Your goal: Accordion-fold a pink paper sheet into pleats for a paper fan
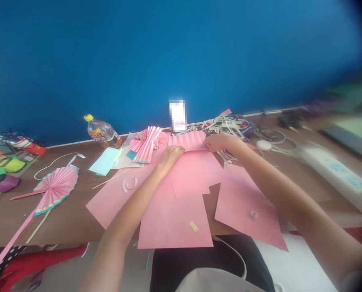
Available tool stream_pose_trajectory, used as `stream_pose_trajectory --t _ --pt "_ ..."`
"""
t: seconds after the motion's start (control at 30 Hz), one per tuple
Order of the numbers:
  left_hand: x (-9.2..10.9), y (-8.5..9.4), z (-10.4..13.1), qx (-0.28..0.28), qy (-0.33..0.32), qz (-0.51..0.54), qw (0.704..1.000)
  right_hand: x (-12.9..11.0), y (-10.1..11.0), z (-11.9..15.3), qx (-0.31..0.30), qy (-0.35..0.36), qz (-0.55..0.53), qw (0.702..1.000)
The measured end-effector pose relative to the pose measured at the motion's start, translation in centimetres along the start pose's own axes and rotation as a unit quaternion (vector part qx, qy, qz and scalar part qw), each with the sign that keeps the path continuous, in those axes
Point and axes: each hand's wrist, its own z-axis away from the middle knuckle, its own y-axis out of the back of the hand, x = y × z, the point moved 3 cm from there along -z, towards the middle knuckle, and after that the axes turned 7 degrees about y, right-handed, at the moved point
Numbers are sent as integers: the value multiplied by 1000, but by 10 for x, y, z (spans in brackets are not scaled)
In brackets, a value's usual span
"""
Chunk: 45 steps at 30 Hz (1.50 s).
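A pleated pink paper (190, 140) lies across the far part of the table, on flat pink sheets. My left hand (172, 155) is at its left end, fingers bent and closed on its near edge. At its right end my right hand (216, 142) grips the edge in a pinch. A folded pink fan (149, 145) stands just left of the pleated paper. Flat pink sheets (176, 221) spread toward the table's front edge, one bearing a small yellowish piece (193, 226). Another sheet (244, 211) lies at the right with a small clear ring on it.
A plastic bottle (103, 132) stands at the back left, near light blue paper (104, 161). A finished pink fan (59, 188) lies at the left. Paper strips (238, 123) are heaped behind my right hand. A white power strip (339, 174) is at the right.
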Motion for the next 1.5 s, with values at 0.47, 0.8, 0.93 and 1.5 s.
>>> stream_pose_trajectory --t 0.47,0.8,0.93,1.5 --pt "-2 12 32 1 6 11 1000 -27 -33 16 223 113 142 958" --pt "17 6 29 55 -22 -13 998 -40 -48 9 259 131 156 944" --pt "13 -1 31 57 -43 -36 997 -42 -51 10 264 135 144 944" --pt "-11 3 46 -53 33 61 996 -18 -61 -1 294 168 -152 928"
